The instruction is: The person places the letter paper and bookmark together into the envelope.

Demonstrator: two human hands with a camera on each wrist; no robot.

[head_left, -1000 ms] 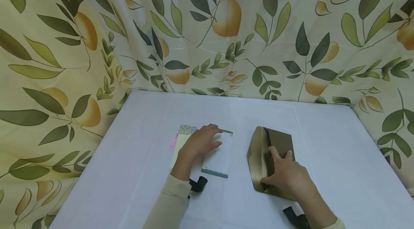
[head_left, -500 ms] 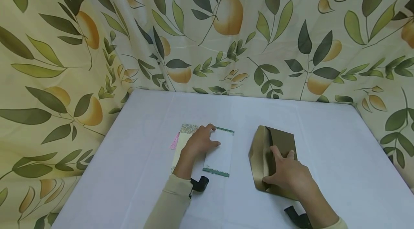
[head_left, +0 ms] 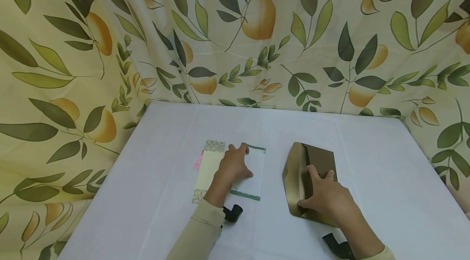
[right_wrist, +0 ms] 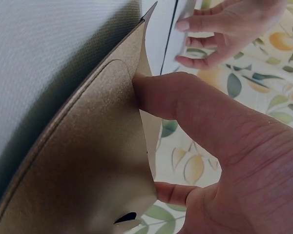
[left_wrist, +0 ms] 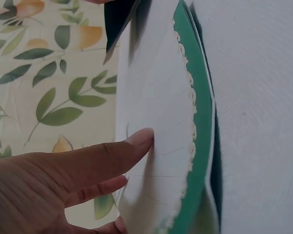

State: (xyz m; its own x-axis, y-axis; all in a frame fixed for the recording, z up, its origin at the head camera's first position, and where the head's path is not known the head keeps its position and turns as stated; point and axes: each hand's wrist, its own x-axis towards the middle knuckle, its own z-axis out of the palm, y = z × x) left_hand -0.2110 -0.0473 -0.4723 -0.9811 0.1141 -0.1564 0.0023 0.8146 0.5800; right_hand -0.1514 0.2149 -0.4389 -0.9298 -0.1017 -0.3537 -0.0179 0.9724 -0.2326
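Note:
My left hand (head_left: 235,163) is over a white sheet of notepaper (head_left: 253,180) with green bands at both ends. In the left wrist view, the thumb lies across the notepaper (left_wrist: 173,122), which shows faint ruled lines; the other fingers are at its far side, apart from the thumb. To the right lies a gold envelope (head_left: 322,158), its flap folded open to the left. My right hand (head_left: 327,198) holds the envelope at its mouth. In the right wrist view, thumb and finger hook over the pocket edge of the envelope (right_wrist: 88,146), their tips hidden behind it.
A cream card (head_left: 209,166) with floral ends and a pink tassel (head_left: 198,160) lies left of the notepaper, partly behind the left forearm. White cloth (head_left: 176,125) covers the table. A fruit-patterned curtain (head_left: 227,72) hangs behind. Black wrist mounts (head_left: 233,213) sit near both wrists.
My left hand has shifted slightly right and toward me over the notepaper, uncovering more of the cream card. The right hand stays on the envelope.

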